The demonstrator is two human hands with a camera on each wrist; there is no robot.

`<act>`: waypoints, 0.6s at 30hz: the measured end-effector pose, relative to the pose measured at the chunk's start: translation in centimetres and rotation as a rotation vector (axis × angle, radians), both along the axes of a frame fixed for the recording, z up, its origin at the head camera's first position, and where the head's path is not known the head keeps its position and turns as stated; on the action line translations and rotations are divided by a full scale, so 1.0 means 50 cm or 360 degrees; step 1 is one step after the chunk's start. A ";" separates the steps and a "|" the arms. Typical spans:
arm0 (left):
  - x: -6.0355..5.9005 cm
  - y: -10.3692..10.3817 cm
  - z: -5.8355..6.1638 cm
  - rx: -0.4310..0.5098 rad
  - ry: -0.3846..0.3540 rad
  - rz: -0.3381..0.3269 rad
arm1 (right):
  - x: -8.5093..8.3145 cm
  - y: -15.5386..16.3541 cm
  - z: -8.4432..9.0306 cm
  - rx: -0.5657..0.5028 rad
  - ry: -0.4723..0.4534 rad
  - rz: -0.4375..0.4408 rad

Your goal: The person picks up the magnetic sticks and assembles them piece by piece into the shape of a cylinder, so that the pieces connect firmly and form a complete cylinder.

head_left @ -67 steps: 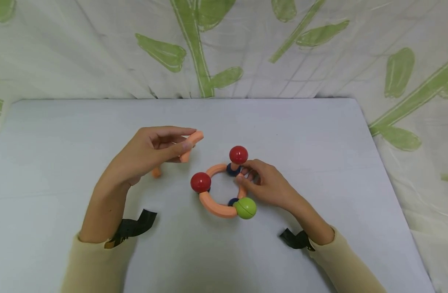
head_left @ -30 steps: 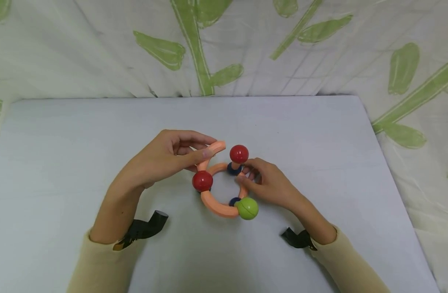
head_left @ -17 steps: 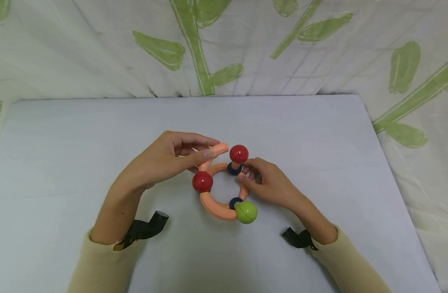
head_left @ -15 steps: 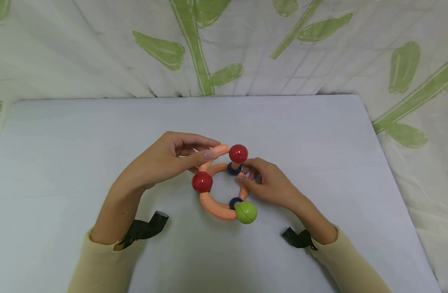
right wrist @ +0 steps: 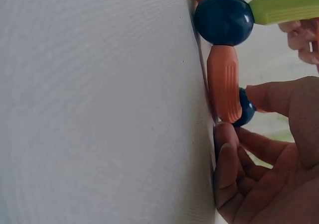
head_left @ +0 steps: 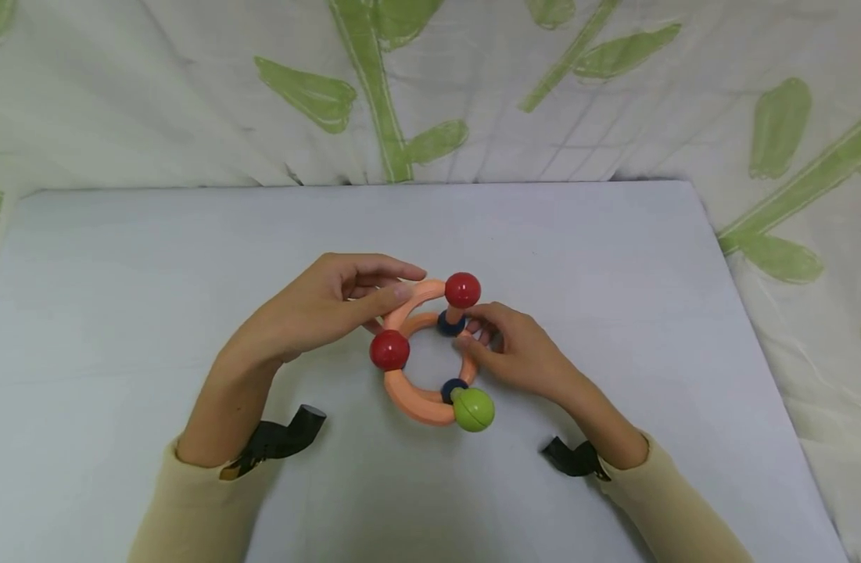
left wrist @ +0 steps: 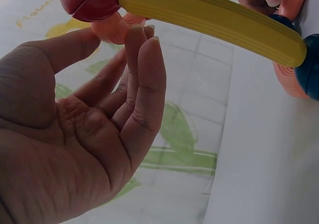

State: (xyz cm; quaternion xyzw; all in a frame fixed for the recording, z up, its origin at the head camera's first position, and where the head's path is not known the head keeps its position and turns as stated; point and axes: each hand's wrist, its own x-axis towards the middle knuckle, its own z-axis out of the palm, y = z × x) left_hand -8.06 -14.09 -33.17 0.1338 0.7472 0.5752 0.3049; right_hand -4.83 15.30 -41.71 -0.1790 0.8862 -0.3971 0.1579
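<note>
A two-level magnetic ball-and-rod frame stands on the table. My left hand [head_left: 324, 301] pinches an upper orange curved rod [head_left: 421, 291] between thumb and fingers. This rod spans from the left red ball [head_left: 389, 349] to the far red ball [head_left: 462, 290]. Another orange curved rod [head_left: 417, 403] joins the left red ball to a green ball [head_left: 474, 410]. My right hand [head_left: 518, 352] grips a lower orange curved rod [right wrist: 224, 84] near a dark blue ball [head_left: 451, 323]. A yellow rod [left wrist: 214, 22] and a green rod [right wrist: 286, 7] link the levels.
A white-covered table [head_left: 578, 242] carries the frame. Behind it hangs a pale curtain [head_left: 205, 102] with green leaf patterns. Black straps [head_left: 282, 438] with stubby ends sit at both wrists.
My left hand has brought the orange curved rod rightward from the frame's left side. Its right end now meets the far red ball, which has shifted slightly. My right hand has stayed put.
</note>
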 end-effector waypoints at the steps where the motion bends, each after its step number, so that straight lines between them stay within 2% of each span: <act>1: -0.001 0.000 -0.001 -0.0004 0.0003 -0.0003 | 0.000 0.001 -0.001 0.0003 -0.0001 -0.0004; 12: -0.006 -0.001 -0.001 -0.0039 0.0011 0.0004 | -0.001 0.002 -0.003 0.0000 0.0031 -0.0003; 18: -0.006 0.001 -0.004 -0.0031 -0.0001 0.0004 | 0.004 0.005 -0.004 0.0010 0.0001 -0.0016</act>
